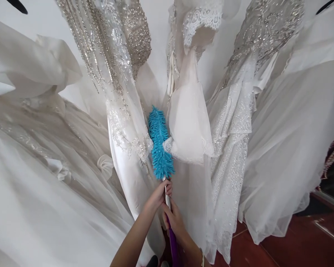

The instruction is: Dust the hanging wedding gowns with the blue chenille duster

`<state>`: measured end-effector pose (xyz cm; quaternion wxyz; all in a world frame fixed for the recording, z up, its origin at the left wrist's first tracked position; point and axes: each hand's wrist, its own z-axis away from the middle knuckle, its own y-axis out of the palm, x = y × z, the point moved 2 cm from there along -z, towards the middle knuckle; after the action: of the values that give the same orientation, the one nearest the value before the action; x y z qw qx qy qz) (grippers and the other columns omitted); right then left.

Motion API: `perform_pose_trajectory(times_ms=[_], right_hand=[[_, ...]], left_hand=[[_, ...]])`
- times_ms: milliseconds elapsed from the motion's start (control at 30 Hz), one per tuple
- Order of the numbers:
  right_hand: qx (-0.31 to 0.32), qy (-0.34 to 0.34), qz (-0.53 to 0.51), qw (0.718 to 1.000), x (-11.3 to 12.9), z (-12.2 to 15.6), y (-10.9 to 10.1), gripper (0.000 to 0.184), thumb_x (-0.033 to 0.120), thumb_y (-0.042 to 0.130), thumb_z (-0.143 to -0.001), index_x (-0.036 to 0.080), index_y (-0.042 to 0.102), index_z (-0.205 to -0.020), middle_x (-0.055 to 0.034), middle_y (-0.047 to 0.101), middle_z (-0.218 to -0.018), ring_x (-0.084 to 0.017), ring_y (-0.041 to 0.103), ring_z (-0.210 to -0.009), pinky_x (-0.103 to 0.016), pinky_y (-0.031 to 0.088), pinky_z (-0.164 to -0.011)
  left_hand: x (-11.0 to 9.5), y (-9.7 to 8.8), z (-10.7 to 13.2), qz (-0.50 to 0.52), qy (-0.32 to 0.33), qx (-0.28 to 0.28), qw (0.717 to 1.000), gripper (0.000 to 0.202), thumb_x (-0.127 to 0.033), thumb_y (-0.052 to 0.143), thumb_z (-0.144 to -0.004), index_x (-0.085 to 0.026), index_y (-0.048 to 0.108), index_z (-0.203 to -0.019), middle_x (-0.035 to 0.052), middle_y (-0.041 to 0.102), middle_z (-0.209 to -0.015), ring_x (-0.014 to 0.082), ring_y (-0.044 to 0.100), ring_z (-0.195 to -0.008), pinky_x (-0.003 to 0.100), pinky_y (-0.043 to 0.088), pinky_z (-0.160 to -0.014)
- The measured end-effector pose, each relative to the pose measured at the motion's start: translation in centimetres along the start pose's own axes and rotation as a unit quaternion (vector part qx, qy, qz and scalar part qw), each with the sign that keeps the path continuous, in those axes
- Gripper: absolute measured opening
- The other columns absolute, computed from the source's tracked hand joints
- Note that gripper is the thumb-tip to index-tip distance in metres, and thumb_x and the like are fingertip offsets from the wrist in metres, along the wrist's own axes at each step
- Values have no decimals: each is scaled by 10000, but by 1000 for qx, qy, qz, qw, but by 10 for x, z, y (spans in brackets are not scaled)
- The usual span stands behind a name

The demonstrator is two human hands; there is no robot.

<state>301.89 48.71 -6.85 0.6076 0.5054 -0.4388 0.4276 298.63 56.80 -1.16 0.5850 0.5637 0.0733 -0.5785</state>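
A duster with a fluffy blue head [158, 142], a metal shaft and a purple handle [173, 244] points up between two hanging white gowns. My left hand [159, 194] is closed round the metal shaft just below the blue head. My right hand [174, 218] grips the shaft lower down, where the purple handle begins. The blue head rests in the gap between a beaded gown [122, 111] on the left and a sheer lace-trimmed gown [189, 118] on the right, touching both.
White wedding gowns hang in a row against a white wall: a full tulle skirt [30, 167] at the left, a sequinned lace gown [239, 111] and another tulle skirt [292, 148] at the right. Dark red floor [295, 241] shows at the lower right.
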Motion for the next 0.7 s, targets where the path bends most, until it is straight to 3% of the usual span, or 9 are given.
perform_pose_trajectory(times_ms=[233, 400, 500, 700], right_hand=[[64, 3, -37, 997, 16, 11, 18, 627, 611, 491, -782, 176, 349, -1211, 151, 407, -380, -65, 318, -227, -164, 258, -229], [89, -11, -46, 995, 21, 18, 17, 622, 636, 510, -763, 180, 366, -1161, 150, 410, -377, -60, 308, -232, -170, 257, -239], [95, -14, -43, 994, 28, 18, 15, 543, 616, 505, -780, 204, 389, -1114, 146, 424, -385, -59, 313, -240, -168, 255, -246], [96, 9, -10, 995, 34, 11, 2, 324, 544, 498, -806, 233, 444, -881, 143, 422, -417, -45, 324, -250, -156, 263, -251]], left_hand=[[-27, 19, 39, -48, 91, -19, 995, 223, -270, 602, -623, -201, 390, -643, -126, 305, -406, 32, 201, -335, 187, 248, -389], [-37, 37, 59, -105, 126, 33, 986, 265, -280, 572, -679, -198, 364, -535, -99, 299, -396, 33, 249, -332, 211, 265, -418], [-42, 40, 61, -115, 127, 58, 984, 298, -290, 565, -694, -196, 349, -512, -94, 300, -391, 33, 260, -328, 210, 247, -415], [-33, 29, 36, -28, 93, 27, 995, 220, -276, 595, -646, -198, 389, -634, -127, 286, -410, 31, 203, -328, 192, 252, -403]])
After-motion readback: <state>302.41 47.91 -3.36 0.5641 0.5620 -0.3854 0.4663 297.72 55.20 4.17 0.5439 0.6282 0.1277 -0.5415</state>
